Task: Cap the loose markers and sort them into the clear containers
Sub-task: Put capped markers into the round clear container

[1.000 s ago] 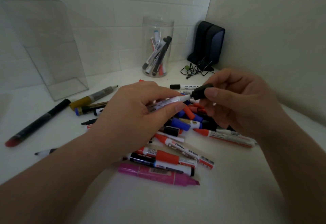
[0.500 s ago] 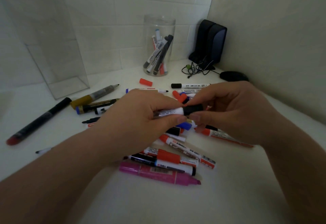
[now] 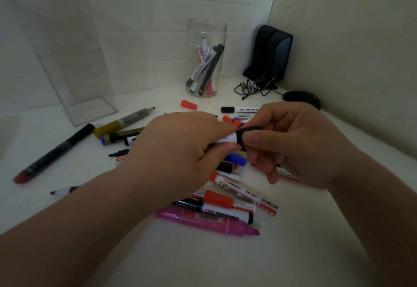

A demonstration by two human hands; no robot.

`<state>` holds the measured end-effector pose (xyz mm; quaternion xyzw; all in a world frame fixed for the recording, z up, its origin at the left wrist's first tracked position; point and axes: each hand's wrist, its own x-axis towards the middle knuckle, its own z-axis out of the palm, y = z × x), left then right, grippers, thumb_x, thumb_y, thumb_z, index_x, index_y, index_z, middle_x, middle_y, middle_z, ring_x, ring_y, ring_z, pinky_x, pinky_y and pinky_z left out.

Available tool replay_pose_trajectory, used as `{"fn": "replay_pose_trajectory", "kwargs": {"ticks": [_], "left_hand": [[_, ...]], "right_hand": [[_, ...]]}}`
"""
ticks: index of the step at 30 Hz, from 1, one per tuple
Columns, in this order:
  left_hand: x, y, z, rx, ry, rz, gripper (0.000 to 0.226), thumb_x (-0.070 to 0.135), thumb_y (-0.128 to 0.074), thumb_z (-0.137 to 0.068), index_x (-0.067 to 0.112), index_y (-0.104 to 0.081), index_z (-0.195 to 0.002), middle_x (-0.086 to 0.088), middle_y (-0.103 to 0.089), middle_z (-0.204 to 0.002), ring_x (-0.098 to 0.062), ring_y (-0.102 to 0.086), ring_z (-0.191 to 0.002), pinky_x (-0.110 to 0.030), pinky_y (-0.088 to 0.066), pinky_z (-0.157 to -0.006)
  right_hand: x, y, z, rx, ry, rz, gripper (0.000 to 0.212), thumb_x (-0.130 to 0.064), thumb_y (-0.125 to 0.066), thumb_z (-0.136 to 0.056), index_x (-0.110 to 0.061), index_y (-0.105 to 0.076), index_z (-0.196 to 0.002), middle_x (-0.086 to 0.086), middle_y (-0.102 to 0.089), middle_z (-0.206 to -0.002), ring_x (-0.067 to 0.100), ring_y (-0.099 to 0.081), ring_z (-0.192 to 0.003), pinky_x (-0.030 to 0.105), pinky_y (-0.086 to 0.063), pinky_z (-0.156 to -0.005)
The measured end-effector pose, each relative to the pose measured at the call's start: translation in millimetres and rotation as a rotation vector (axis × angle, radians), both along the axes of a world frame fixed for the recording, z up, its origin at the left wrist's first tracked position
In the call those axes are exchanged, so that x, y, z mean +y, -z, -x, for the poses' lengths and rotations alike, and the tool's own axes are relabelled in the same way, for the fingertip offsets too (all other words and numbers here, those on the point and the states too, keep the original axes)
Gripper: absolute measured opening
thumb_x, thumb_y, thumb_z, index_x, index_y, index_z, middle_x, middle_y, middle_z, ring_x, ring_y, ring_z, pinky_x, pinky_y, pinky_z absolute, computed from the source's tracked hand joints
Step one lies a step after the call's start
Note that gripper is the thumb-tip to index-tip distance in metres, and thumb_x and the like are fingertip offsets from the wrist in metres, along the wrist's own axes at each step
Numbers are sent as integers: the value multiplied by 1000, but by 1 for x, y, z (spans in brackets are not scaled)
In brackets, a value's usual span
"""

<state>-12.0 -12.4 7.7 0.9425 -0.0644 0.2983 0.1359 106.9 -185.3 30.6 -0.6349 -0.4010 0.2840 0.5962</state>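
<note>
Left hand (image 3: 180, 149) grips a white marker (image 3: 228, 139) by its barrel, above the pile of loose markers (image 3: 225, 210) on the tabletop (image 3: 158, 259). Right hand (image 3: 291, 142) pinches the black cap (image 3: 248, 129) sitting over the marker's tip. Behind stand a round clear container (image 3: 206, 29) with markers in it and a boxy clear container (image 3: 67, 60).

Left hand (image 3: 178, 149), right hand (image 3: 293, 146) on marker (image 3: 230, 138)

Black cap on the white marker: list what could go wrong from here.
The black cap, pinched by the right hand, may sit crooked on the white marker in the left hand. If either slips, it falls into the pile below. Reaching to the round jar could scatter that pile.
</note>
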Motion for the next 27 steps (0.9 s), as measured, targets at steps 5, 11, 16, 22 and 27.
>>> {"fn": "replay_pose_trajectory", "kwargs": {"ticks": [5,11,16,22,27], "left_hand": [[2,1,-3,56,-10,31,35,46,-44,-100,28,-71,-111,6,-72,-91,-14,-65,-82,-41,-55,-72],[-2,0,-11,146,-13,306,23,55,-36,-101,46,-57,-109,16,-63,-82,-3,-59,-77,-38,-52,-69],[-5,2,-4,262,-29,395,26,60,-35,-95,51,-51,-113,11,-65,-82,-6,-60,-75,-39,-53,-69],[-4,3,-8,246,5,448,18,52,-43,-98,45,-56,-109,14,-62,-84,-5,-58,-76,-24,-47,-68],[1,6,-13,132,-50,512,8,45,-53,-98,41,-48,-104,13,-55,-86,-2,-56,-78,-18,-47,-65]], "right_hand": [[6,3,2,199,36,16,15,-9,-72,-73,1,-69,-84,21,-63,-62,19,-55,-40,23,-48,-37],[9,5,2,91,169,-148,24,-21,-68,-76,-2,-70,-91,22,-68,-72,21,-57,-47,26,-49,-41],[8,10,0,-43,204,-127,23,-24,-68,-78,-6,-70,-92,17,-70,-69,22,-59,-48,26,-49,-44],[8,12,-1,-63,247,-149,22,-21,-68,-78,-8,-72,-94,15,-71,-70,22,-61,-51,28,-51,-45],[19,13,8,-188,402,-168,24,-22,-66,-83,-24,-71,-106,2,-77,-87,19,-72,-68,26,-60,-63]]}}
